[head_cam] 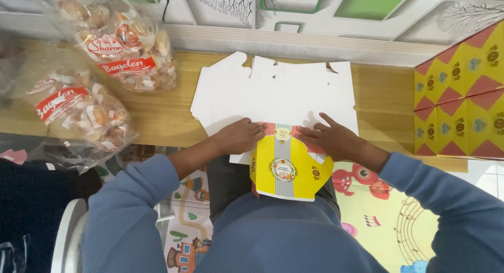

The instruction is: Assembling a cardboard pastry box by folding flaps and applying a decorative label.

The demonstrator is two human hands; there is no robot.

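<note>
Desk: a light wooden desk against a white grooved wall panel with green insets; a colourful cartoon play mat covers the floor below its near edge.
Left edge: two clear bags of wrapped buns lie on the desk's far left corner.
Centre: a stack of flat white carton blanks sits mid-desk, touching the far edge.
Left hand: blue-sleeved arm bent inward, fingers loosely curled, pressing on the top blank at the near edge; grasping nothing.
Yellow flap: the top blank's printed rounded flap hangs over the near edge, between both hands.
Right hand: flat, fingers spread, palm down on the blank.
Right edge: folded yellow-and-red boxes stacked.
</note>
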